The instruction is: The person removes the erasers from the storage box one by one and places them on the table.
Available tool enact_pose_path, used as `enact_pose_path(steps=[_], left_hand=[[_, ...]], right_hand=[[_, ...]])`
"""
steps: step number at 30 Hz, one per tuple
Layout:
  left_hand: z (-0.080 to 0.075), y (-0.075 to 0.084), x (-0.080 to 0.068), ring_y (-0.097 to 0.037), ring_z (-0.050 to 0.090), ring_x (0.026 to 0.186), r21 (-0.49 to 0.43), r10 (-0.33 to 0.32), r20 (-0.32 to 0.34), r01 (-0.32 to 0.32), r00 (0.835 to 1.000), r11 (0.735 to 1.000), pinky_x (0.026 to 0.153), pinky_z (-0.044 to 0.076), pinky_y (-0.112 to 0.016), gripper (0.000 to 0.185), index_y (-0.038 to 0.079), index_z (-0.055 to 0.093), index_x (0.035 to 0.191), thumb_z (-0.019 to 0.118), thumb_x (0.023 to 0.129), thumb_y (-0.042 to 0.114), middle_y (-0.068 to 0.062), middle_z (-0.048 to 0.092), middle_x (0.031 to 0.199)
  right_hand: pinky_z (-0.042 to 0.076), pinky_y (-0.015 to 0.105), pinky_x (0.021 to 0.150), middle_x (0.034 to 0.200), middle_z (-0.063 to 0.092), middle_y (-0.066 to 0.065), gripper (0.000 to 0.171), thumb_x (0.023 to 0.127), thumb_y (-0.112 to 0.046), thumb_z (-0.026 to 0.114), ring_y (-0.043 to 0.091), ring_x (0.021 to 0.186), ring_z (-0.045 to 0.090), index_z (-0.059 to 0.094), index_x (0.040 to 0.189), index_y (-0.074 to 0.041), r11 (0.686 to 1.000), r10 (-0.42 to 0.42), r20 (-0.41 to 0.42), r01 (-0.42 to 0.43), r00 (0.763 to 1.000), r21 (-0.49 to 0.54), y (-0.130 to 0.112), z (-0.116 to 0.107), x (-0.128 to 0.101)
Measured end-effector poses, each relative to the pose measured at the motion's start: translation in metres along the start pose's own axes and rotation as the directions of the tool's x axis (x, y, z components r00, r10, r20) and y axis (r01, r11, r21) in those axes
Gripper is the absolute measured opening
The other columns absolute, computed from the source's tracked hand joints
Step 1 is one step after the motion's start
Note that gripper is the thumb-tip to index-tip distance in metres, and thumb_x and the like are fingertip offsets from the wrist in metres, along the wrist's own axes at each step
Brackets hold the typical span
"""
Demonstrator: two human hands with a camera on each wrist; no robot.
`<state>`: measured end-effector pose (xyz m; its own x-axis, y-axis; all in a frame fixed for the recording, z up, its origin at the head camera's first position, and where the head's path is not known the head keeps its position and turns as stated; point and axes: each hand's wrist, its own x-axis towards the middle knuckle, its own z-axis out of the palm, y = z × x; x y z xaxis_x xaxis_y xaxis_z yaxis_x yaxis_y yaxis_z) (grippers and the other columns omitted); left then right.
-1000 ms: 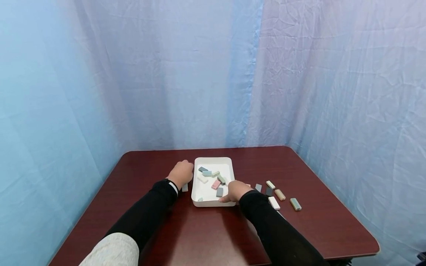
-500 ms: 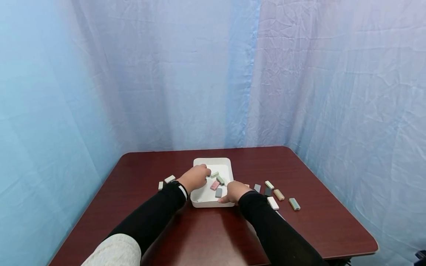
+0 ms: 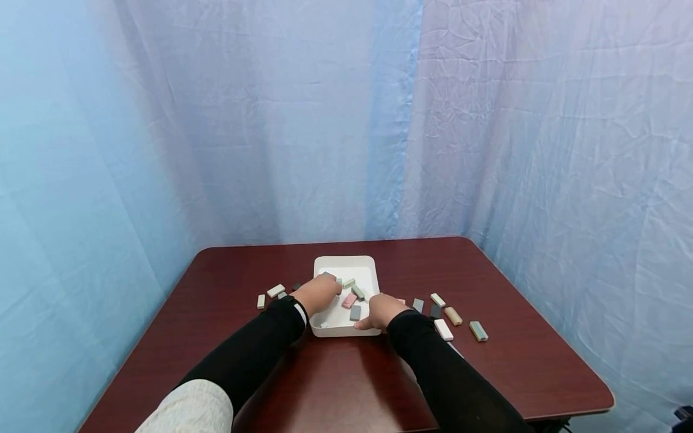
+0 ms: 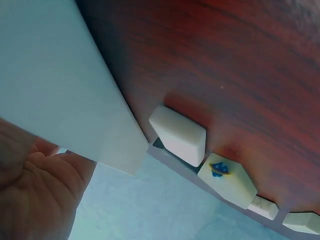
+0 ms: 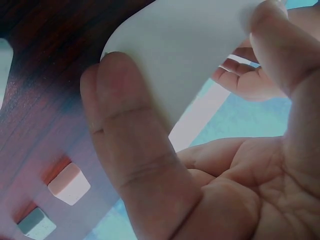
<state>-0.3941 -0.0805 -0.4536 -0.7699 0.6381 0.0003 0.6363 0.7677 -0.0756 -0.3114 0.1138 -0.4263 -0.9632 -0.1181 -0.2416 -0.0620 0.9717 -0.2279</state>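
A shallow white tray (image 3: pixel 346 261) stands on the table with several small eraser-like blocks inside, including a pink block (image 3: pixel 349 300) and a grey block (image 3: pixel 355 313). My left hand (image 3: pixel 319 293) reaches over the tray's left wall, its fingers dipping inside; whether they hold a block I cannot tell. Seen from the left wrist, the tray wall (image 4: pixel 65 85) hides most of those fingers. My right hand (image 3: pixel 381 313) grips the tray's near right corner. In the right wrist view its fingers (image 5: pixel 125 120) press the outer wall and the thumb lies on the other side.
Left of the tray lie several blocks, among them a white block (image 3: pixel 275 290) and one printed with a blue planet (image 4: pixel 227 180). More blocks lie on the right, including a tan block (image 3: pixel 453 316) and a green striped block (image 3: pixel 479 331). Curtains surround the brown table (image 3: pixel 325 385).
My left hand has moved right, from the table beside the tray to over its left side, uncovering blocks on the left. My right hand stays on the tray corner.
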Motion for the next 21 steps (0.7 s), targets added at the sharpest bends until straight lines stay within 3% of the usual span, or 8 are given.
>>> enact_pose_path(steps=[5, 9, 12, 16, 21], left_hand=[[0.003, 0.001, -0.003, -0.02, 0.068, 0.111, -0.017, 0.026, -0.005, -0.026, 1.0, 1.0, 0.097, 0.056, -0.034, 0.024, 0.017, 0.077, 0.121, 0.061, 0.107, 0.008, -0.006, 0.071, 0.119], [0.006, 0.001, -0.005, -0.017, 0.068, 0.105, -0.044, 0.065, -0.024, -0.066, 0.998, 0.997, 0.093, 0.057, -0.031, 0.027, 0.021, 0.08, 0.119, 0.066, 0.103, 0.005, -0.002, 0.071, 0.113], [0.007, 0.001, -0.006, -0.015, 0.068, 0.099, -0.075, 0.097, -0.054, -0.101, 0.994, 0.992, 0.09, 0.058, -0.03, 0.024, 0.023, 0.082, 0.114, 0.073, 0.098, 0.007, 0.002, 0.072, 0.107], [0.006, 0.001, -0.009, -0.012, 0.065, 0.091, -0.109, 0.127, -0.091, -0.136, 0.988, 0.985, 0.085, 0.057, -0.03, 0.016, 0.023, 0.081, 0.107, 0.076, 0.096, 0.013, 0.004, 0.071, 0.102], [0.0, 0.001, -0.01, -0.009, 0.061, 0.086, -0.167, 0.138, -0.118, -0.157, 0.983, 0.973, 0.081, 0.055, -0.027, 0.016, 0.022, 0.081, 0.11, 0.073, 0.099, 0.014, 0.005, 0.069, 0.1]], right_hand=[[0.044, 0.032, 0.062, 0.061, 0.049, 0.001, 0.052, 0.092, -0.052, 0.081, 0.019, 0.06, 0.051, 0.066, 0.065, -0.009, 1.0, -0.009, -0.004, 0.01, 1.0, 0.003, -0.002, -0.001, -0.004], [0.053, 0.04, 0.08, 0.061, 0.052, 0.001, 0.053, 0.093, -0.053, 0.08, 0.019, 0.064, 0.054, 0.067, 0.066, -0.009, 1.0, -0.015, -0.01, 0.015, 1.0, -0.005, -0.002, -0.002, -0.009], [0.051, 0.048, 0.094, 0.059, 0.052, 0.001, 0.053, 0.093, -0.052, 0.079, 0.02, 0.065, 0.054, 0.071, 0.067, -0.007, 1.0, -0.02, -0.011, 0.02, 1.0, 0.001, -0.002, -0.003, -0.011], [0.049, 0.049, 0.094, 0.056, 0.051, 0.0, 0.054, 0.093, -0.052, 0.079, 0.019, 0.061, 0.053, 0.075, 0.069, -0.005, 1.0, -0.025, -0.008, 0.025, 1.0, 0.004, -0.003, -0.004, -0.012], [0.05, 0.051, 0.098, 0.055, 0.052, 0.001, 0.055, 0.094, -0.053, 0.078, 0.019, 0.059, 0.054, 0.074, 0.069, -0.005, 0.999, -0.031, -0.005, 0.031, 1.0, -0.01, -0.004, -0.006, -0.013]])
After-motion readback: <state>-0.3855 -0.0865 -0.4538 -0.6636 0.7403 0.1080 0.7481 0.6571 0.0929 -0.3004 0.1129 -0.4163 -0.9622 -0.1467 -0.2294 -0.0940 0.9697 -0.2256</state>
